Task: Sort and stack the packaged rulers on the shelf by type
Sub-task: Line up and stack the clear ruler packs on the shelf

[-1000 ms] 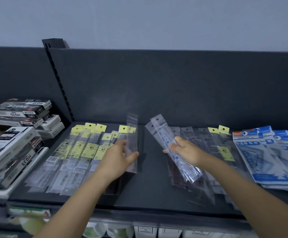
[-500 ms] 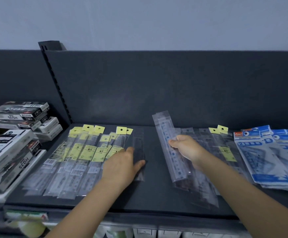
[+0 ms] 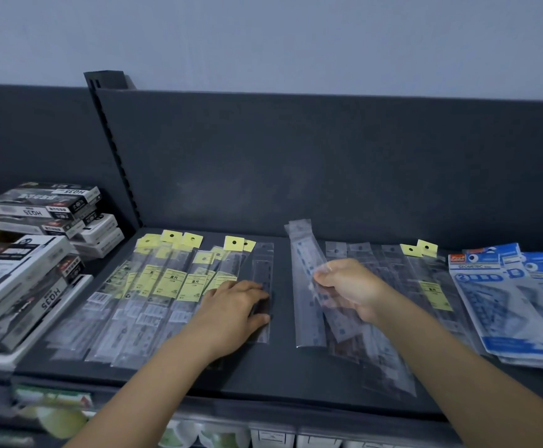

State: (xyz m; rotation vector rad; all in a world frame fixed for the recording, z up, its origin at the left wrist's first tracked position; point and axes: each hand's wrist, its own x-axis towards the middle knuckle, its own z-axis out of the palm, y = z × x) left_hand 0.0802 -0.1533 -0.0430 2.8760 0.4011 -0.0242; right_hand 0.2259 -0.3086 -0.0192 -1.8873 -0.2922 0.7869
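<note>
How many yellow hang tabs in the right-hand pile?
2: left tab and right tab, side by side at the far right end of the pile. Others may lie hidden underneath.

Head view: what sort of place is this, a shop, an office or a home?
Probably a stationery shop: a dark display shelf with a slotted upright, many identical ruler packs with yellow hang tags, blue geometry-set packs and stacked H035 boxes.

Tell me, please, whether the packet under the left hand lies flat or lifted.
Flat: the packet lies on the shelf, left hand resting on it.
</note>
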